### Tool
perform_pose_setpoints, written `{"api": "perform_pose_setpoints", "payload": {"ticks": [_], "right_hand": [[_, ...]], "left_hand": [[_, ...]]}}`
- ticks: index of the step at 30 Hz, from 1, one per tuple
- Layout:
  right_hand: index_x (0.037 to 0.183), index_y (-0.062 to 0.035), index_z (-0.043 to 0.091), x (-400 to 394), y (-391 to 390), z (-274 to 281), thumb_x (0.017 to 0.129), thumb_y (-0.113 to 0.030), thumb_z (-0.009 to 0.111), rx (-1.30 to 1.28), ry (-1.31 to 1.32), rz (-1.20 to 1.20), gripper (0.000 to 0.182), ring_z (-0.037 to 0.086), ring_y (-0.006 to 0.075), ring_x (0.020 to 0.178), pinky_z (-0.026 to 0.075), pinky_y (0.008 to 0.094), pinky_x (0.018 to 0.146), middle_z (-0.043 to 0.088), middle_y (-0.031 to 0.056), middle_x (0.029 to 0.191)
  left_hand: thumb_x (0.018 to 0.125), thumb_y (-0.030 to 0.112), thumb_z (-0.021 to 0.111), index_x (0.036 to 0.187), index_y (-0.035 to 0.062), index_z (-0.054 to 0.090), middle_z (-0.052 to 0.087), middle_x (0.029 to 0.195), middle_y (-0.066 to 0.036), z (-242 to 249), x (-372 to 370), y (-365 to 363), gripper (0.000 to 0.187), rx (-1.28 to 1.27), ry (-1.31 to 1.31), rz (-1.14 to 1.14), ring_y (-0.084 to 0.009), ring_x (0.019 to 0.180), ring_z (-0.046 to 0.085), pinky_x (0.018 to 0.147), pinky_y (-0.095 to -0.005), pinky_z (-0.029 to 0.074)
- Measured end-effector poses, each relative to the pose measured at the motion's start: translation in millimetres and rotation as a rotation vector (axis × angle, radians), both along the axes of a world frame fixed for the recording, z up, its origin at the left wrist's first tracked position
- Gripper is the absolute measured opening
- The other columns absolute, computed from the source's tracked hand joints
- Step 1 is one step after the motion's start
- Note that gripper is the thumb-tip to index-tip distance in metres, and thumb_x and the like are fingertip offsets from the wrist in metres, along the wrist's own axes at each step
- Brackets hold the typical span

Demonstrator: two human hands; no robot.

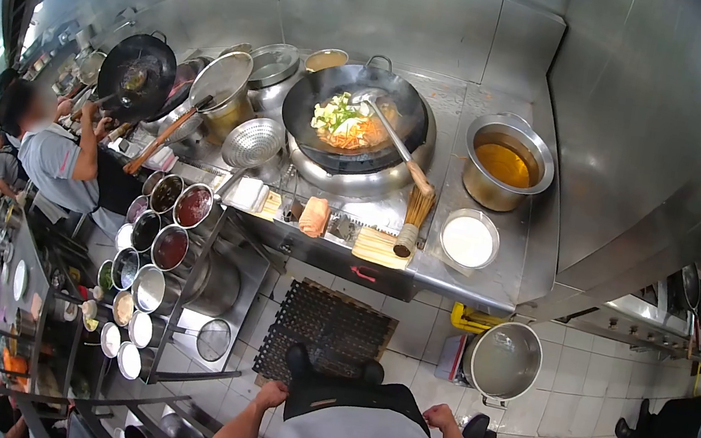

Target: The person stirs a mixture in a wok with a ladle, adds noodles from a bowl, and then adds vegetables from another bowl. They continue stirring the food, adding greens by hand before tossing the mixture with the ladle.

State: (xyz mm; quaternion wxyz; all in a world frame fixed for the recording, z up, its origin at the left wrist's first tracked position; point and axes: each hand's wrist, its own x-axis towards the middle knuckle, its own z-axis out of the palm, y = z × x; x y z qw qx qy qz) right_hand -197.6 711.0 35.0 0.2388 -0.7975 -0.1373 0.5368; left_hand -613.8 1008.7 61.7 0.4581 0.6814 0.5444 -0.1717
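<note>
Low in the view, my left hand [272,393] hangs beside my dark apron, its fingers curled; whether anything is in them is too small to tell. My right hand [437,414] is at the apron's other side, also curled, its contents unclear. Both are far from the stove. A black wok [301,124] sits on the burner with chopped green and pale vegetables [336,116] and orange shreds [347,138] in it. A ladle [395,139] rests in the wok, its wooden handle over the rim. Near its end lies a bamboo brush [414,220].
An oil pot [506,163] and a bowl of white contents [468,240] stand right of the wok. Sauce containers [172,248] fill a rack at left. A co-worker [57,159] holds another wok [137,75]. A large pot [504,363] stands at right, near another person's legs [657,424].
</note>
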Motion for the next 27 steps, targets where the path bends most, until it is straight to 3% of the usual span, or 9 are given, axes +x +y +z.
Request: {"api": "perform_pose_setpoints", "payload": {"ticks": [9,19,22,27], "right_hand": [[0.065,0.0008,0.064,-5,-3,-1,0.068,-0.012,0.063,0.011,0.038,0.076,0.013,0.05,0.0141,0.042,0.04,0.0281,0.038,0.055,0.0085,0.052],[0.057,0.0014,0.06,2,22,20,0.072,-0.023,0.062,-0.066,0.003,0.186,0.029,0.051,0.0174,0.04,0.043,0.0308,0.042,0.052,0.009,0.047],[0.056,0.0013,0.059,4,22,14,0.073,-0.024,0.062,-0.051,-0.12,0.302,0.031,0.053,0.0178,0.04,0.046,0.031,0.044,0.053,0.0094,0.047],[0.056,0.0003,0.059,3,20,14,0.072,-0.02,0.061,-0.054,-0.078,0.066,0.026,0.054,0.0167,0.042,0.047,0.03,0.042,0.055,0.0087,0.049]], "left_hand": [[0.064,0.023,0.058,0.084,0.0092,0.064,0.064,0.086,-0.013,9,8,1,0.025,0.043,0.019,0.035,-0.0282,0.086,0.06,0.076,-0.0353,0.047],[0.065,0.026,0.061,0.082,0.0078,0.063,0.064,0.085,-0.012,15,4,-5,0.025,0.06,0.014,0.034,-0.0278,0.085,0.06,0.077,-0.0354,0.047],[0.065,0.026,0.062,0.083,0.0073,0.063,0.064,0.085,-0.013,13,2,-7,0.026,0.057,0.022,0.029,-0.028,0.085,0.06,0.077,-0.0353,0.047],[0.065,0.027,0.061,0.083,0.0073,0.063,0.064,0.086,-0.013,6,-1,-7,0.027,0.024,0.017,0.064,-0.0281,0.085,0.06,0.077,-0.0352,0.047]]}}
